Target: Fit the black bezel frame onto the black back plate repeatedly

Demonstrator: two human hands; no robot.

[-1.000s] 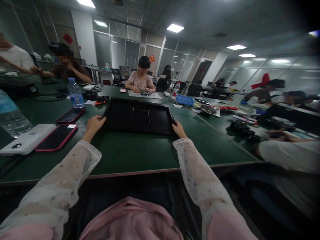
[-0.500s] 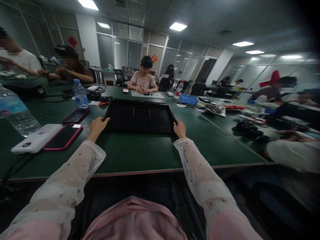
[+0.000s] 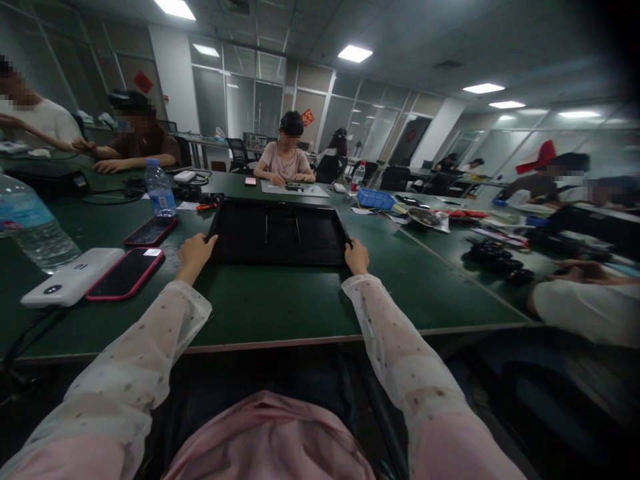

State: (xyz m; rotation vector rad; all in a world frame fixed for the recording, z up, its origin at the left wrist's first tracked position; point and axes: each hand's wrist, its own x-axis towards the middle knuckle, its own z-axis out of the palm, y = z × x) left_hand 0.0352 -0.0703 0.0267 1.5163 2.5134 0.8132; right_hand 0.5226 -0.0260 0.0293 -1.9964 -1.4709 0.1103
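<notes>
1. The dark green surface (image 3: 280,303) runs wide across the view, and the large flat black rectangular panel with a raised rim (image 3: 280,233) lies flat on it straight ahead of the person, beyond both outstretched arms, with a band of bare surface between its near edge and the surface's near edge.
2. The panel's long axis runs left to right, so each hand meets one near corner and neither is clearly the nearer.
3. The left hand (image 3: 196,252) is curled on the near left corner, thumb up against the rim.
4. The right hand (image 3: 357,257) grips the near right corner, fingers wrapped over the edge.
5. A clear plastic water bottle (image 3: 30,230) stands at the far left, cut off by the frame.
6. A white power bank (image 3: 70,285) and a red-cased phone (image 3: 125,273) lie side by side, left of the left hand.
7. Hard to tell: the fingertips of both hands are hidden by the rim, and the panel's dark inside shows only faint ribs.
</notes>
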